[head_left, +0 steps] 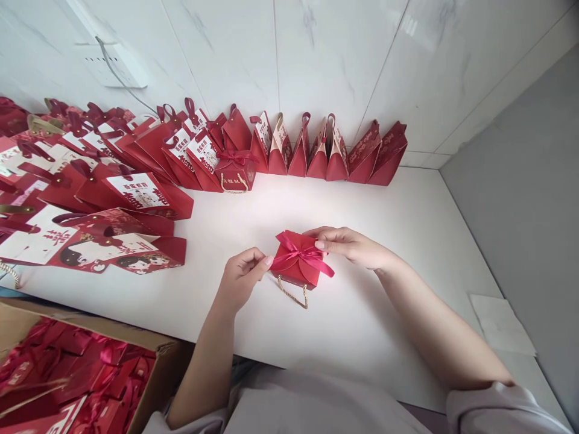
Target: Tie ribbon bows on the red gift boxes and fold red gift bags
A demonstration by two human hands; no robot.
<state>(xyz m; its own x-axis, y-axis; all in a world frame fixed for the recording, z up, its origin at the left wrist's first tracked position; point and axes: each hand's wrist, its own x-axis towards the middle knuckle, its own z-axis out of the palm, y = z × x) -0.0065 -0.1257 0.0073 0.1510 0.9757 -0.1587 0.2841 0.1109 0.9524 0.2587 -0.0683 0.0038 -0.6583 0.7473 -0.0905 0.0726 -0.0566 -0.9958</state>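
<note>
A small red gift box (296, 276) rests on the white table in front of me, its lid flaps folded into a petal shape. A pink-red satin ribbon (301, 253) is tied in a bow over the lid, and a twisted gold cord handle (292, 296) hangs from its near side. My left hand (242, 274) pinches the ribbon's left part between thumb and fingers. At the box's right corner, my right hand (350, 246) has its thumb closed on the bow's right loop, with its fingers partly hidden behind the box.
Red gift bags (312, 147) stand in a row along the tiled wall, and many more crowd the left side. Another bow-tied box (235, 172) sits before the row. An open carton (165, 361) of red boxes is at lower left. White paper (502, 322) lies at right.
</note>
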